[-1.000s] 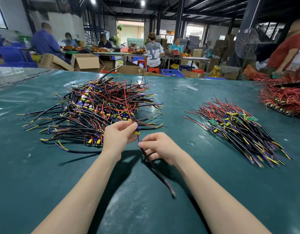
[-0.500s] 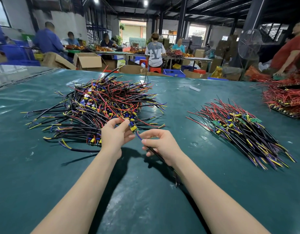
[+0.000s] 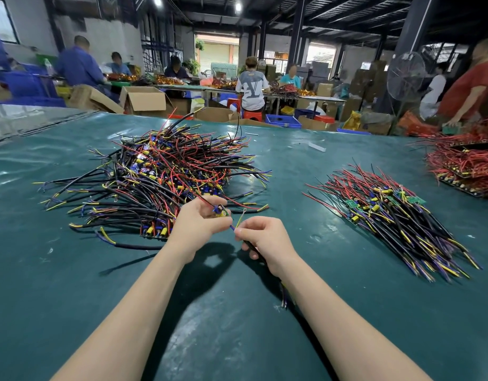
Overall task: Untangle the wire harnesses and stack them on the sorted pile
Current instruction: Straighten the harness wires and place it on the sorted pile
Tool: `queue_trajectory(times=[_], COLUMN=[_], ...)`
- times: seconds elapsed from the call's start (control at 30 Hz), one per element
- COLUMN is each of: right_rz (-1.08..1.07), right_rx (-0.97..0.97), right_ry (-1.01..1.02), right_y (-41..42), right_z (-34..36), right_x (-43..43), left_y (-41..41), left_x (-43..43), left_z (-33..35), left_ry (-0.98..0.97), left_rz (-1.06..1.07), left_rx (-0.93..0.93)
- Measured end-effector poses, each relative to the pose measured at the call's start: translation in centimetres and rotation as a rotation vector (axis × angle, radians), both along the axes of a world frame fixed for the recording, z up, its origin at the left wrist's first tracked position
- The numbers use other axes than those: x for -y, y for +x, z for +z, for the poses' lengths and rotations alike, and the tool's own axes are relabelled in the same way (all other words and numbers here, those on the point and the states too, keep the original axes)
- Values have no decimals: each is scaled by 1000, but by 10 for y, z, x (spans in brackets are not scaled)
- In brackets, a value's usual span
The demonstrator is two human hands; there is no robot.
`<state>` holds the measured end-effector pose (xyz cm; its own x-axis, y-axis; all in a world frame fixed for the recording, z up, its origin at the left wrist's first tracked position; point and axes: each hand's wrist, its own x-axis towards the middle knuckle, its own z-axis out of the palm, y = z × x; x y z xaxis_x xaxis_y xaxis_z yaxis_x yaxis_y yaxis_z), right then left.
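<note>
Left hand (image 3: pixel 197 225) pinches harness board (image 3: pixel 220 210) just near side of tangled pile (image 3: pixel 157 177); right hand (image 3: pixel 264 242) grip closed on its black cable (image 3: pixel 249 247), likely tensioning to free red lead. Sorted pile (image 3: pixel 394 215) well right on table (image 3: pixel 72 270).

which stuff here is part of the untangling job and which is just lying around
In use: left hand, right hand, held harness, tangled pile, sorted pile.
Lying about: red wire heap, cardboard box, fan.
</note>
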<state>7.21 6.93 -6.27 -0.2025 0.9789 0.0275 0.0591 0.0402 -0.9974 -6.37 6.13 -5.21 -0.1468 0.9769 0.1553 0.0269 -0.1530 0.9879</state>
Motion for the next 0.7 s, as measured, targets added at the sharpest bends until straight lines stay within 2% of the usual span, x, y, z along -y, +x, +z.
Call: queue_trajectory(times=[0.07,0.17,0.2,0.37,0.43,0.6,0.7], right_rz=[-16,3,36,297,366,290,173], right_rx=[78,281,297,90,42,-3,105], right_ry=[75,225,228,-48,-117,-76,52], right_y=[-1,-4,-5,-2,2,-1,-4], right_z=[-1,3,4,11,13,11,5], right_x=[0,-2,-2,1,0,1,1], left_y=[0,0,0,-3,-4,-3,-4], left_x=[0,-1,-2,2,3,-1,-4], left_z=[-1,0,-1,-2,-2,-2,-4], left_ry=[20,104,129,101,115,85,11], left_rz=[29,70,61,-92,-117,-5,69], left_rx=[-40,-2,8,150,148,114,50])
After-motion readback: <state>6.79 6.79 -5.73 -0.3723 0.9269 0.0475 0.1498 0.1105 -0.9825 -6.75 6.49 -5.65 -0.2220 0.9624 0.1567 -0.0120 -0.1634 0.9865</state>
